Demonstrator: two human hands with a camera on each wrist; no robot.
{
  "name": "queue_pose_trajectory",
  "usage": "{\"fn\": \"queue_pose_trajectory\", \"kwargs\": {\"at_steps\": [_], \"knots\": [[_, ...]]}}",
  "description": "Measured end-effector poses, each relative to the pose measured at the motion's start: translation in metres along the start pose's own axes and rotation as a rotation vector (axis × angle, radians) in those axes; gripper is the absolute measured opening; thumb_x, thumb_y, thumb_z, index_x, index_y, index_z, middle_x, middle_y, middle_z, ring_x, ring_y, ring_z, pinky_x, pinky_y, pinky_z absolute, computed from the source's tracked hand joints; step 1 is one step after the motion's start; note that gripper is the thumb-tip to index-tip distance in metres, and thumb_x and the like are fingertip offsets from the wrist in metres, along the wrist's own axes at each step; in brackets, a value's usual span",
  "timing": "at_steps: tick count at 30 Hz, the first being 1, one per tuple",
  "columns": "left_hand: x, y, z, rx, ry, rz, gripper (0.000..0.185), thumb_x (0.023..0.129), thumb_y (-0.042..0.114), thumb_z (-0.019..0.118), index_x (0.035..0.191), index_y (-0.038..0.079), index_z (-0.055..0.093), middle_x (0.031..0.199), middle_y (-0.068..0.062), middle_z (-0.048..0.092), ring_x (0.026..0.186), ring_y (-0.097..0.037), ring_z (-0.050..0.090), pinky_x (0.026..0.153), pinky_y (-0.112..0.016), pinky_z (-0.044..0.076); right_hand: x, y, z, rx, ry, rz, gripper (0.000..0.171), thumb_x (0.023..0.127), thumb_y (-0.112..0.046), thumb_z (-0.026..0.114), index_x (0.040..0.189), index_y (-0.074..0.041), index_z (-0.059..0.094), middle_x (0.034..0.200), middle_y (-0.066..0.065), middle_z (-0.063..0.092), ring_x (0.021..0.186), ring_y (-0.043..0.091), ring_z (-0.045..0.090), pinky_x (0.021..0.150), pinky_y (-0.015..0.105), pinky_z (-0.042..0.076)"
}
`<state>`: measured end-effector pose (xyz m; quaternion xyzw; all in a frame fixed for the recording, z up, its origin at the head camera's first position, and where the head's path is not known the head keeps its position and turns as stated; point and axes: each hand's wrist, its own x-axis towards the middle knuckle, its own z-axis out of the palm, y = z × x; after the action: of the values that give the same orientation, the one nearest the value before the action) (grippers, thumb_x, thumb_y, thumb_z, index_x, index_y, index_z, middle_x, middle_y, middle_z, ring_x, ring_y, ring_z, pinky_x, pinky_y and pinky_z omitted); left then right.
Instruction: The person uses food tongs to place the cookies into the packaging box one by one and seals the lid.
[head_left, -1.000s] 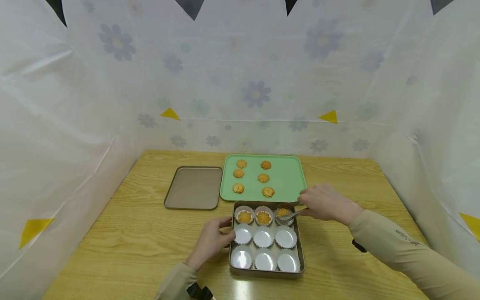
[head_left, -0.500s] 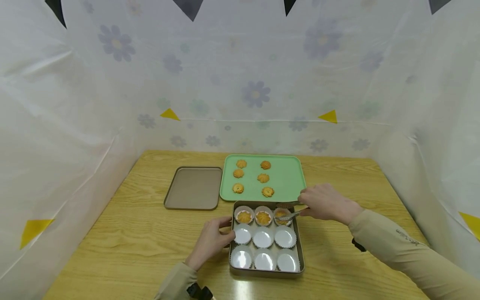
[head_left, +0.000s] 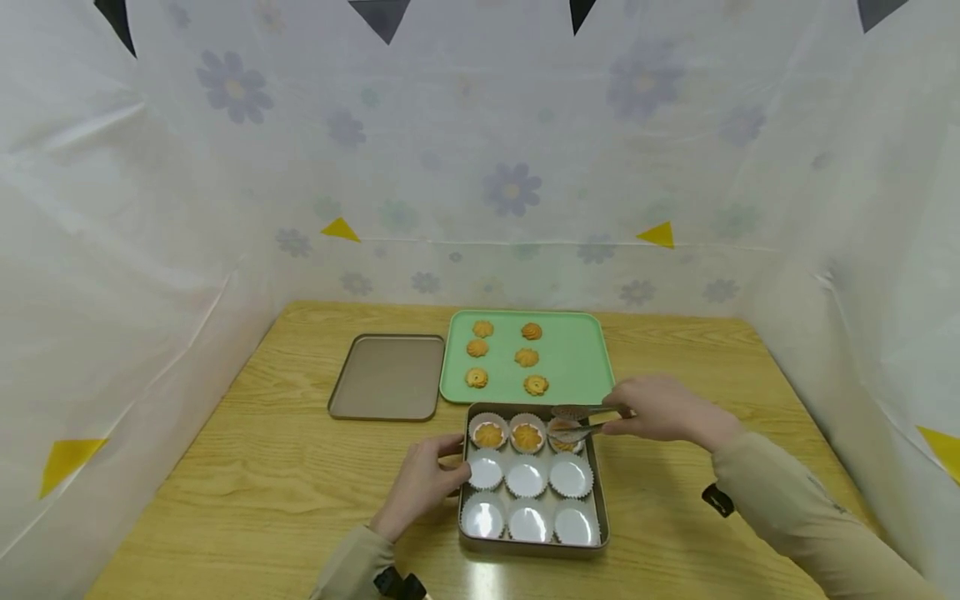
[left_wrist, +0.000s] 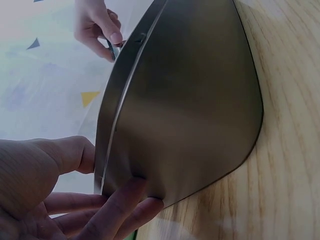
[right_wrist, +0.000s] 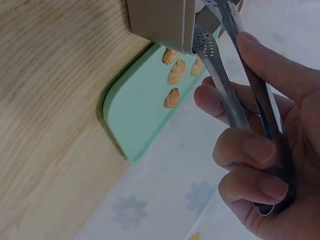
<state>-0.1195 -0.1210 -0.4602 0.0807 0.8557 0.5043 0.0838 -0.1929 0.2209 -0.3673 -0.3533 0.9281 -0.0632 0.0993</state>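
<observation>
- Right hand (head_left: 660,408) grips tongs (head_left: 581,422), arms parted over the tin's (head_left: 598,508) 1 o'clock cup, clear of its cookie (head_left: 561,431).
- Left hand (head_left: 423,483) grips the tin's 9 o'clock wall, steadying it.
- Six cookies wait on the green tray (head_left: 573,354) at 12 o'clock.

Bright even light, soft shadows, wide-angle edge bending, blurred wrist close-ups

Empty brown tray (head_left: 387,377) on wooden table (head_left: 225,483)

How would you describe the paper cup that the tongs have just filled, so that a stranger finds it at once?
Find the metal tin nearest the person, holding nine white paper cups. Look at its far row, where three cups hold cookies. The cup is the right one, under the open tongs.
</observation>
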Motion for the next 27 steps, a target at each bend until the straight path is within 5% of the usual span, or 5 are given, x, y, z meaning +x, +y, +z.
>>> {"fn": "queue_pose_trajectory", "kwargs": {"at_steps": [6,12,15,19,27], "knots": [[0.001,0.0,0.0,-0.005,-0.002,0.002,0.054,0.084,0.004,0.065,0.133,-0.014,0.055,0.126,-0.035,0.064,0.097,-0.042,0.074,0.074,-0.029,0.066,-0.009,0.017,0.009,0.21,-0.012,0.01,0.032,0.094,-0.044,0.065,0.098,-0.014,0.074,0.085,-0.007,0.069,0.073,0.004,0.056,0.06,0.023,0.047],[0.001,0.0,0.0,-0.014,-0.005,-0.001,0.053,0.084,0.004,0.065,0.133,-0.014,0.055,0.126,-0.035,0.064,0.097,-0.043,0.074,0.074,-0.029,0.066,-0.02,0.029,0.024,0.444,0.018,-0.005,0.043,0.097,-0.039,0.064,0.124,-0.007,0.071,0.119,0.009,0.074,0.105,0.016,0.069,0.081,0.03,0.06],[0.0,0.0,-0.001,-0.014,-0.005,-0.009,0.053,0.084,0.004,0.065,0.133,-0.014,0.055,0.127,-0.035,0.064,0.097,-0.043,0.074,0.074,-0.028,0.066,-0.025,0.034,0.034,0.595,0.037,0.017,0.037,0.099,-0.03,0.063,0.127,-0.006,0.068,0.116,0.012,0.072,0.083,0.004,0.064,0.065,0.023,0.056],[0.0,0.0,-0.001,-0.013,-0.003,-0.009,0.054,0.084,0.003,0.065,0.134,-0.014,0.055,0.127,-0.035,0.063,0.097,-0.043,0.074,0.074,-0.028,0.066,-0.027,0.036,0.045,0.766,0.062,0.104,0.042,0.101,-0.026,0.06,0.135,-0.001,0.061,0.101,0.016,0.066,0.051,0.0,0.036,0.043,0.019,0.038],[0.0,0.001,-0.001,-0.02,-0.009,-0.009,0.055,0.084,0.005,0.066,0.134,-0.015,0.054,0.128,-0.036,0.063,0.098,-0.044,0.073,0.074,-0.027,0.066,-0.032,0.029,0.057,0.902,0.168,0.245,0.05,0.102,-0.029,0.058,0.142,0.001,0.054,0.075,0.003,0.053,0.047,0.002,0.032,0.037,0.02,0.034]]}}
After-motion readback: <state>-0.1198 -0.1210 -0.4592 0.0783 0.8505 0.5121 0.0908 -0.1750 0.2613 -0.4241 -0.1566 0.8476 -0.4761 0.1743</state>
